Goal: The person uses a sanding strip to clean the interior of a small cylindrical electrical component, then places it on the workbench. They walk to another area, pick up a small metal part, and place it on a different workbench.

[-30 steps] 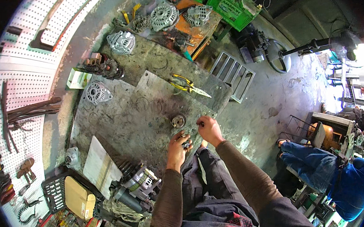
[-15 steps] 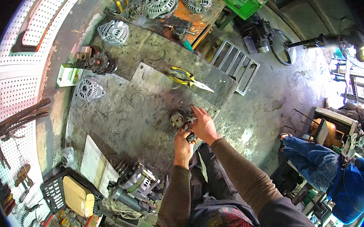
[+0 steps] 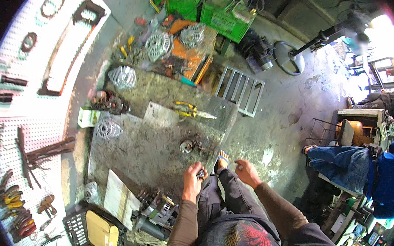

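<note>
My left hand point(image 3: 192, 183) is closed around a small dark metal part point(image 3: 201, 173), just off the near edge of the workbench point(image 3: 147, 146). To its right, my right hand point(image 3: 248, 174) hangs apart over the floor with curled fingers; whether anything is between them is hidden. On the bench ahead of my left hand lies a round metal part point(image 3: 187, 146), with small dark pieces point(image 3: 201, 145) beside it. Farther off, yellow-handled pliers point(image 3: 194, 110) rest partly over a flat metal plate point(image 3: 159, 116).
Alternator housings point(image 3: 122, 77) stand along the bench's far left. A bulky motor-like unit point(image 3: 160, 208) sits at the near left. Beyond the bench's right side is a grey metal rack point(image 3: 241, 90). A person in blue point(image 3: 375, 177) is at the right.
My hands have drawn back from the bench toward my body and parted, the right one moving rightward. A small part remains in my left hand. The view has shifted, and a sandalled foot now shows.
</note>
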The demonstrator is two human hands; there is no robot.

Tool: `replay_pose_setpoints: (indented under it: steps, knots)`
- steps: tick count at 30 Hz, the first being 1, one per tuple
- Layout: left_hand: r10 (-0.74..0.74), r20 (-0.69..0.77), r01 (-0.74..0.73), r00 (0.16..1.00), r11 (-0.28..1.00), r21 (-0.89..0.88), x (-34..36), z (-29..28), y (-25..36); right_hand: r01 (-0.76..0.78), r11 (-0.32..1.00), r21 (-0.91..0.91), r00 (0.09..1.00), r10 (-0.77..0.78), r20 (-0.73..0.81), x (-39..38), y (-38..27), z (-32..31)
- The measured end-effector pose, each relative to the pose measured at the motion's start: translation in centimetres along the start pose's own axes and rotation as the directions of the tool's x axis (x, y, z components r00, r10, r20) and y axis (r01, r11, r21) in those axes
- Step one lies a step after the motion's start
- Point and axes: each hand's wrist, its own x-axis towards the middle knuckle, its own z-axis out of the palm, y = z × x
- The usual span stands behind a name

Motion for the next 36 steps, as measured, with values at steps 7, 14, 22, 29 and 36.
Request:
replay_pose_setpoints:
  steps: [7, 14, 22, 29, 36]
  knots:
    - [-0.008, 0.370, -0.305, 0.929, 0.552, 0.776, -6.1, 2.9, 2.7, -0.301, 0.946, 0.121, 0.945, 0.313, -0.095, -13.4, 7.9, -6.4]
    - [-0.215, 0.612, -0.469, 0.761, 0.469, 0.748, -11.2, 14.2, 4.1, -0.149, 0.272, 0.951, 0.668, 0.737, -0.106, -21.0, 9.5, -9.7]
    - [-0.563, 0.813, -0.590, 0.148, 0.610, 0.529, -19.7, 32.6, -2.8, 0.218, -0.129, 0.967, 0.973, 0.107, -0.205, -18.3, -3.1, -21.3]
    - [-0.095, 0.865, -0.709, 0.493, 0.532, 0.463, -17.8, 42.4, -5.1, 0.362, -0.123, 0.924, 0.926, 0.157, -0.343, -24.7, 4.5, -32.2]
    - [0.107, 0.920, -0.770, 0.376, 0.589, 0.246, -23.8, 47.0, -6.7, 0.426, 0.114, 0.898, 0.815, 0.383, -0.435, -29.4, 13.8, -37.4]
